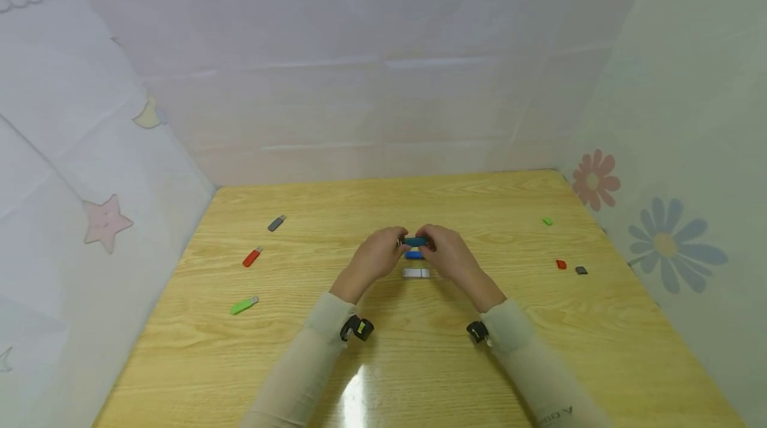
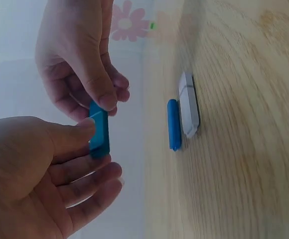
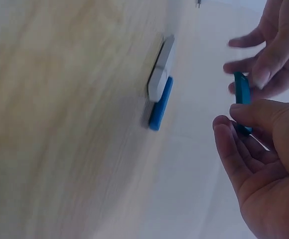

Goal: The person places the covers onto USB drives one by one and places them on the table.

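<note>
My sleeves (image 1: 302, 369): nearest | left hand (image 1: 376, 255), right hand (image 1: 449, 255): I pinch teal piece (image 1: 415, 241) | likely light, stiff, slick; hold by ends | white stick (image 1: 413, 273): its 6 o'clock.

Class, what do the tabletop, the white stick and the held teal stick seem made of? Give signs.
Tabletop: wood or wood-look laminate, glossy; grain lines and a bright glare show. White stick: probably plastic, smooth, with crisp edges. Teal stick: likely smooth plastic, solidly coloured.

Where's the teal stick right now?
In the head view, the teal stick is just right of centre, held between the left hand and right hand, above the blue stick in the picture.
</note>
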### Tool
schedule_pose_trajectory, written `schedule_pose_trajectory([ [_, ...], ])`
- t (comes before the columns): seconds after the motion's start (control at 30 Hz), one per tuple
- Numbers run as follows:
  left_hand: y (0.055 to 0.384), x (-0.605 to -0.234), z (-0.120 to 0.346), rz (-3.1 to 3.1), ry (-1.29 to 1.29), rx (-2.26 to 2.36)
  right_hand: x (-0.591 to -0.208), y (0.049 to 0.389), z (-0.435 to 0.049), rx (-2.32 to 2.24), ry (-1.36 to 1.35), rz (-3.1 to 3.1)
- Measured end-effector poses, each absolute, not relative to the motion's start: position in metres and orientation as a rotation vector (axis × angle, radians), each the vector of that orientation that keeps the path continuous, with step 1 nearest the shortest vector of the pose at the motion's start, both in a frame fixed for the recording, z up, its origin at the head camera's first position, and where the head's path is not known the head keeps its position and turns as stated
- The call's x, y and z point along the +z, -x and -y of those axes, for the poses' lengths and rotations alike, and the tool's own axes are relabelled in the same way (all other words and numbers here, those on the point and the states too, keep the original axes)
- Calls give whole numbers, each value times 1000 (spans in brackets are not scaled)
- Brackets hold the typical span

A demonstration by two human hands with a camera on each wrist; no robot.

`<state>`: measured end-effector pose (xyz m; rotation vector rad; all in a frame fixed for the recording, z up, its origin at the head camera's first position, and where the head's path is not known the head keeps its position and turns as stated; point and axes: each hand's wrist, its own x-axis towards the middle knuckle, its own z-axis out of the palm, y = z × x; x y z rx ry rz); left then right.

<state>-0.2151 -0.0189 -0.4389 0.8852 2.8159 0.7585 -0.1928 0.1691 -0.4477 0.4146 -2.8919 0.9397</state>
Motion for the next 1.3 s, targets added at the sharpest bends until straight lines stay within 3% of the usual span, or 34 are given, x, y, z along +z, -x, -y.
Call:
schedule_pose_trajectory([
  [0.57,211,-445,49,-2866,-780,547,-463,234,-186,865,-333,3048],
  [1.3,211,-453,98,-2908,-606,545,-477,248,-179,787,-314,3201],
])
